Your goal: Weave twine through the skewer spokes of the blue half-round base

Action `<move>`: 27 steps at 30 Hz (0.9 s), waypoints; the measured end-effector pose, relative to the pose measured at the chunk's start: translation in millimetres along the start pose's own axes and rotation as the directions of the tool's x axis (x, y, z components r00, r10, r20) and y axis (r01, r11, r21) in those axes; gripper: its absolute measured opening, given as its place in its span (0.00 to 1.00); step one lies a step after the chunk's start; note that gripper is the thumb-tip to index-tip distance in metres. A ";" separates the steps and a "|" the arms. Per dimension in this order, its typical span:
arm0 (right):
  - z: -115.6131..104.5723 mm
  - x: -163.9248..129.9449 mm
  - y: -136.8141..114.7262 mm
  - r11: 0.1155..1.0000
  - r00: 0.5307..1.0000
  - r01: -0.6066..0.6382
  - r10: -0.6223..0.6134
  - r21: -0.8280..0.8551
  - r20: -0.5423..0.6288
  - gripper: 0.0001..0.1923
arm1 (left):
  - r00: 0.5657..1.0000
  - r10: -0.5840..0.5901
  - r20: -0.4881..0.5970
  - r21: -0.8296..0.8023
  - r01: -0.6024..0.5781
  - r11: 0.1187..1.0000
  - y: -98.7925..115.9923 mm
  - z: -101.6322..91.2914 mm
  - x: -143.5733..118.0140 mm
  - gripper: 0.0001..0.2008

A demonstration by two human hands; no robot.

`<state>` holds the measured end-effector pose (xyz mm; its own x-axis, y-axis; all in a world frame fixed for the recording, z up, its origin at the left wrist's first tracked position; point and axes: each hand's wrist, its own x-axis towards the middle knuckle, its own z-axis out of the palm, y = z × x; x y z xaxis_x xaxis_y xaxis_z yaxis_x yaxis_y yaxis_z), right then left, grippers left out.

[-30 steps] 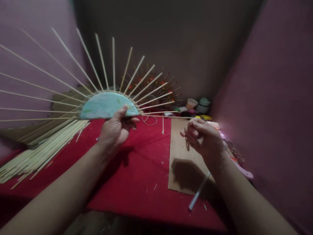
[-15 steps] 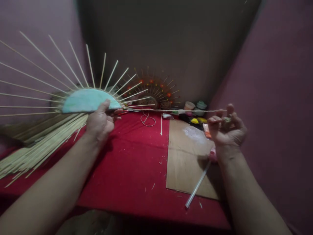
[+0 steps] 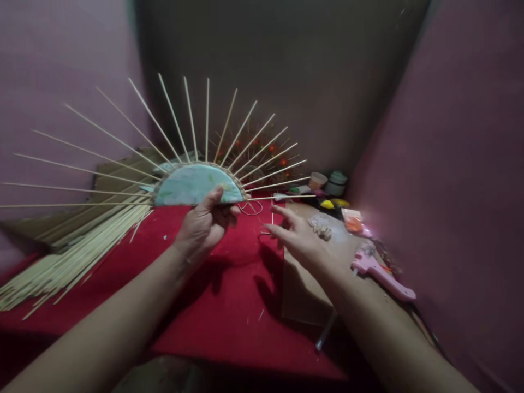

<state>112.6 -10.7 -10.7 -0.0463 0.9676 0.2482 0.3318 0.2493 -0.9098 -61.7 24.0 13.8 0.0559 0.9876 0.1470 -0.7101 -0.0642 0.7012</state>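
One pale-blue half-disc (image 3: 190, 185), rimmed with radiating sticks (image 3: 208, 120), is held above the surface (image 3: 229, 322) by the left hand (image 3: 207, 224), closed on its lower right edge. The right hand (image 3: 297, 234), fingers parted and apparently empty, is right of the half-disc; a stick bundle (image 3: 82, 259) lies below left of it.

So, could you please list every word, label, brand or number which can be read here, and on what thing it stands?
None: no text can be read.
Orange packet and pink glue gun: too small or blurred to tell if any print is there.
Blue half-round panel: faint markings, no readable letters.
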 end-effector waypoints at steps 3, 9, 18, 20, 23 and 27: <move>16.8 3.2 -2.8 0.979 0.990 -0.081 0.058 0.185 0.129 0.25 | 0.999 -0.017 0.048 0.048 0.014 0.999 -1.9 1.8 -6.4 0.03; -15.9 4.2 0.2 0.977 0.962 0.160 -0.187 -0.144 -0.198 0.07 | 0.996 0.069 0.061 0.162 -0.078 0.984 -2.9 -5.7 -1.4 0.05; -66.0 20.3 25.1 0.953 0.872 0.098 -0.221 -0.287 -0.436 0.09 | 0.996 0.041 0.085 0.265 -0.062 0.962 -1.4 -2.2 -7.1 0.04; -72.7 23.3 28.8 0.985 0.897 0.013 -0.089 -0.175 -0.434 0.10 | 0.996 0.023 0.087 0.247 -0.044 0.968 0.4 -3.2 -6.7 0.04; -78.8 23.6 31.0 0.994 0.932 -0.109 0.110 0.023 -0.345 0.11 | 0.997 -0.050 0.062 0.186 0.037 0.982 4.3 -5.0 -4.8 0.03; -75.6 21.3 34.8 0.953 0.947 -0.240 0.272 0.187 -0.171 0.12 | 0.980 -0.190 0.056 0.008 0.189 0.982 7.4 -4.7 -3.7 0.02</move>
<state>194.4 15.5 -11.8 0.2074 0.9772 0.0447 0.1513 0.0131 -0.9884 -70.5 20.6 15.2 0.2287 0.9722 0.0502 -0.6810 0.1229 0.7219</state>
